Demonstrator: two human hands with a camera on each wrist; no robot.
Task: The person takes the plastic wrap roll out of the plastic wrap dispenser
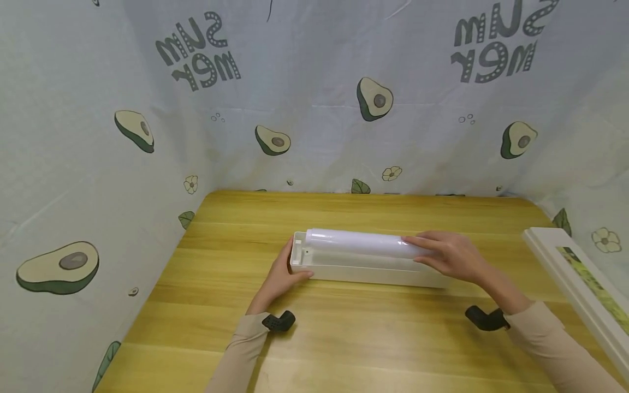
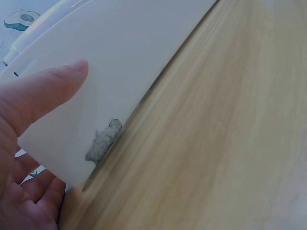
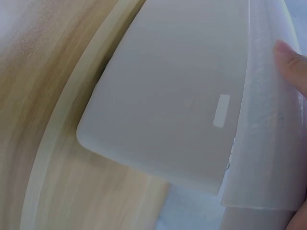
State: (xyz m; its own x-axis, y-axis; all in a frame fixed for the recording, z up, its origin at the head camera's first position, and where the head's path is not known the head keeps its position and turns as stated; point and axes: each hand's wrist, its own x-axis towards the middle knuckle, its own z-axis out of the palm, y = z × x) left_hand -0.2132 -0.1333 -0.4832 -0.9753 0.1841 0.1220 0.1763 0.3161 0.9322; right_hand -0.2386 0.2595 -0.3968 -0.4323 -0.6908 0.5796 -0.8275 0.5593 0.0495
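Note:
A long white open-topped box [image 1: 378,274], like a cling film dispenser, stands lengthwise on the table. Its left end is gripped by my left hand [image 1: 279,278], thumb on the near wall and the other fingers round the end. A roll of clear film [image 1: 358,241] lies along the box's top, its left end inside by the far wall. My right hand [image 1: 454,254] holds the roll's right end, thumb on the near side. In the right wrist view, that end of the roll [image 3: 268,120] sits above the wall and sticks out past the box [image 3: 168,96].
A long white lid-like piece [image 1: 562,273] with a green and yellow label lies at the table's right side. The wood-grain table [image 1: 314,213] meets a curtain [image 1: 314,82] printed with avocados at its back and sides. A rough grey patch [image 2: 103,141] marks the box's near wall.

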